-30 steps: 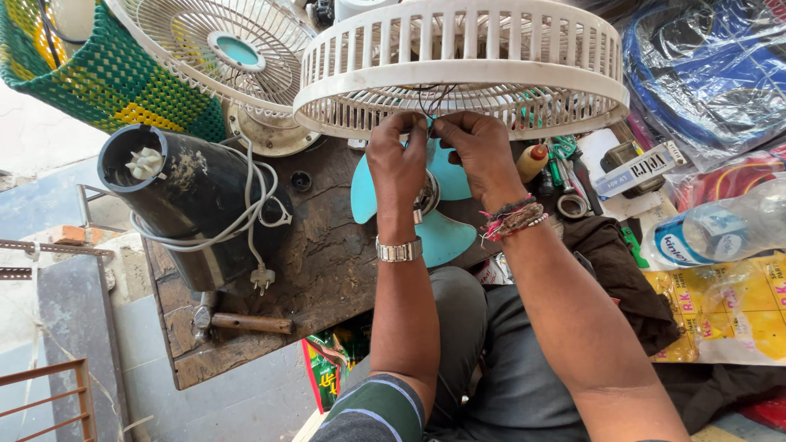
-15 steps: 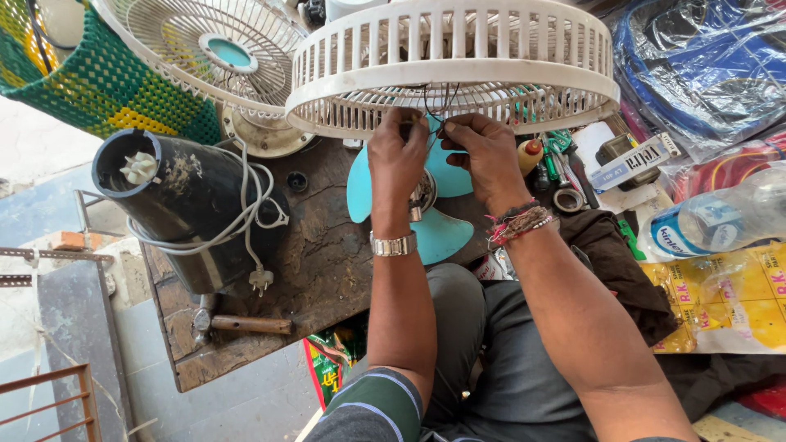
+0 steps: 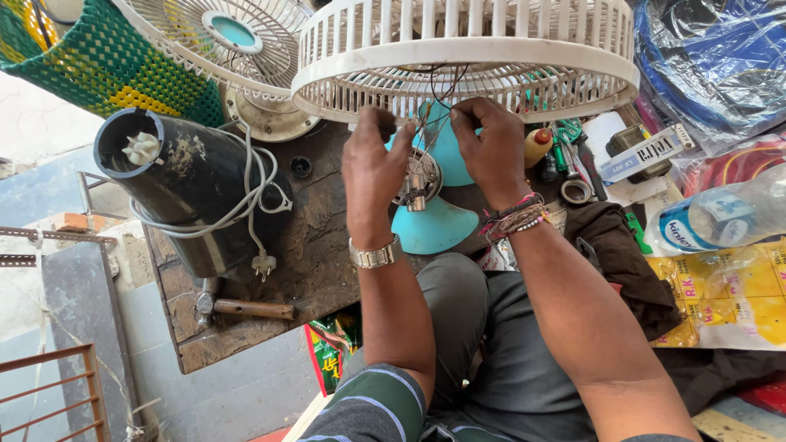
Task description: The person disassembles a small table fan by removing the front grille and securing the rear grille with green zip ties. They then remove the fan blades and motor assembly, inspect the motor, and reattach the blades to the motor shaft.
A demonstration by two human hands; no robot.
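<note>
While two hands, left hand (image 3: 372, 168) and right hand (image 3: 494, 147), pinch thin black wires (image 3: 435, 102), one white fan guard (image 3: 467, 57) sits just beyond them.

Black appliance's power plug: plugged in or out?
Out. The plug hangs free against the black appliance, prongs bare, white cord looped around the body.

The round fan guard (image 3: 467, 61) at the top of the frame looks like matt, off-white plastic, slightly yellowed. The fan blades (image 3: 438, 225) below it are smooth, teal plastic with a faint sheen. At centre, the worktable (image 3: 311, 245) is dark, rough, stained wood. The wristwatch (image 3: 375, 255) on the left hand (image 3: 372, 168) is shiny metal. In the upper left, the basket (image 3: 98, 65) is woven green and yellow plastic cord, and the wire grille (image 3: 221, 41) beside it is pale, thin metal. The hammer (image 3: 246, 308) at lower left has a worn wooden handle.
</note>
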